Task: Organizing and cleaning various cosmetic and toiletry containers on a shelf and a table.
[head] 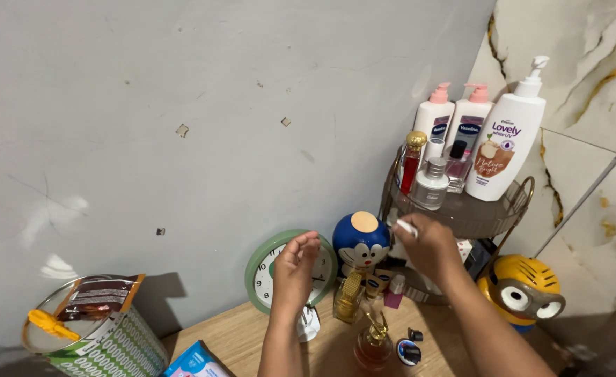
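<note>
Grip, right hand (430,244): fingers pinched together on a small white piece (406,227), held just in front of the round shelf rack (524,192), near its upper rim. Grip, left hand (296,269): fingers loosely curled, holding nothing, raised in front of the green wall clock (260,269).

Worktop (231,335), near edge: amber glass bottle with gold top (372,345), small dark caps (411,347), white object (309,322) below the left wrist, blue packet (195,361). Left end: large round tin (105,335) with a brown pouch (102,297) and a yellow scoop (51,324) lying on top.

Middle row: gold bottle (350,297), blue cartoon cat figure (361,241) between the two hands, clock leaning on the wall. Right, beyond the rack: yellow goggle-eyed figure (524,290).

Rack, upper tier: red perfume bottle (411,162), squat silver-capped bottle (431,185), clear bottle with black cap (456,164), two pink-pump lotion bottles (435,115), tall white pump bottle (507,139).
</note>
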